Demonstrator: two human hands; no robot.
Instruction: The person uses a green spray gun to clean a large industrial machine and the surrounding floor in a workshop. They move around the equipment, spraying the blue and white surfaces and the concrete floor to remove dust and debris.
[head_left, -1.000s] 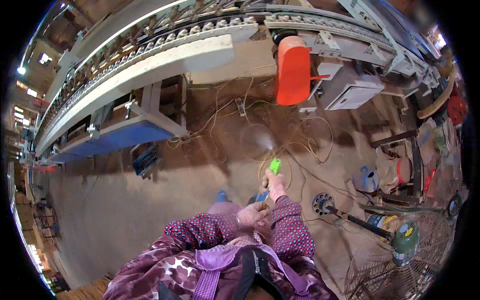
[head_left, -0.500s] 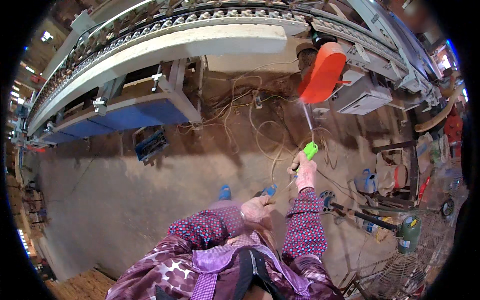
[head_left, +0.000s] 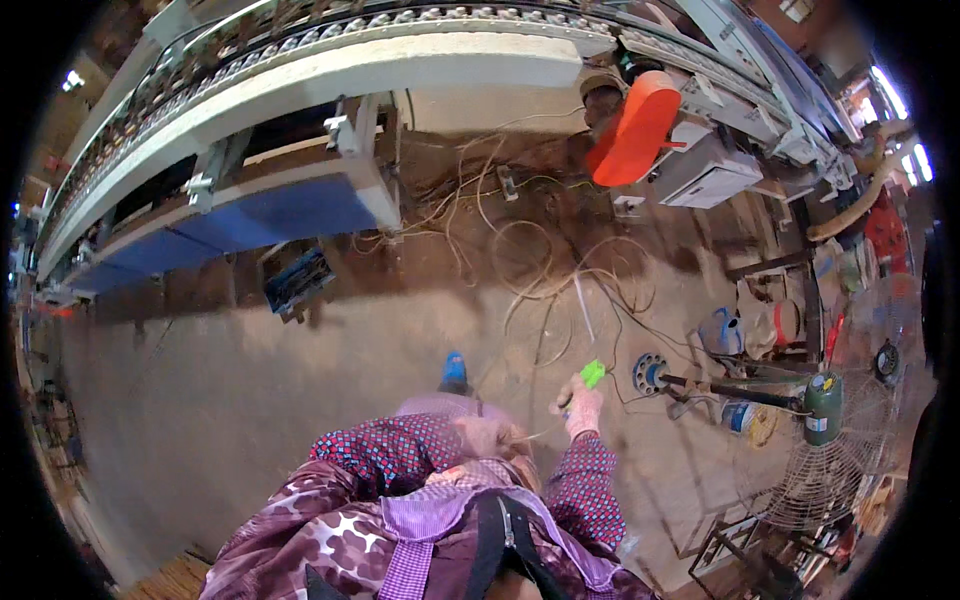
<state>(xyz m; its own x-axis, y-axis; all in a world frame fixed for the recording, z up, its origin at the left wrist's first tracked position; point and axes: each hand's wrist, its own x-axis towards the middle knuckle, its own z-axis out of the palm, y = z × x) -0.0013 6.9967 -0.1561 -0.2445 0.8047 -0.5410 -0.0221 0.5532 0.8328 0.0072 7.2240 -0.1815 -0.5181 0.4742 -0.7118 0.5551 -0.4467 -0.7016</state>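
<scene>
My right hand, in a pale pink glove, is closed around a bright green air blow gun. Its thin metal nozzle points away from me, toward the floor by the machine. Close to my waist is my left hand, also gloved and somewhat blurred. A thin pale hose runs from its closed fingers toward my right hand. Loops of pale hose and cable lie on the floor ahead.
A long machine with a white beam and blue panels spans the far side. An orange-red guard hangs off it above a grey box. A blue crate sits below. On my right stands a caged fan.
My right hand and the blow gun have come nearer and slightly left, away from the orange-red guard. My left hand has drawn in toward my waist. The view has shifted a little.
</scene>
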